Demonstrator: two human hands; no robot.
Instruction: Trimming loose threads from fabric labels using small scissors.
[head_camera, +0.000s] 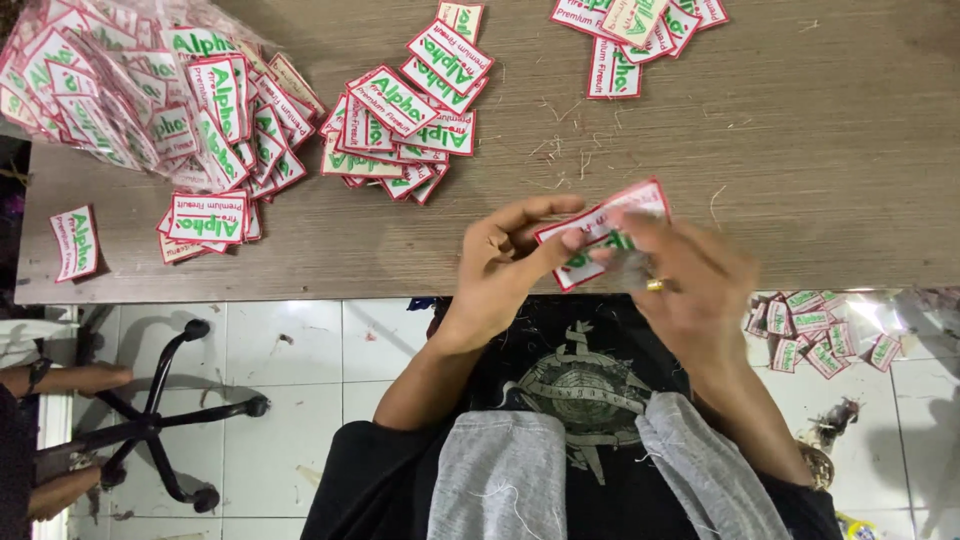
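Pinching one patch (600, 232) between left hand (505, 265) and right hand (690, 280) (both grips closed).

- A brown wood-grain counter (820, 150) fills the far half of the scene, strewn with loose thread bits.
- Below it lies a glossy white tiled floor (300, 350), catching glare at right.
- A black swivel-chair base (150, 420) with castors stands at left.

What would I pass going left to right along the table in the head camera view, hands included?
Single patch near the left edge → small stack of patches → spread pile of patches → left hand → held patch → right hand, all on or above the wooden table.
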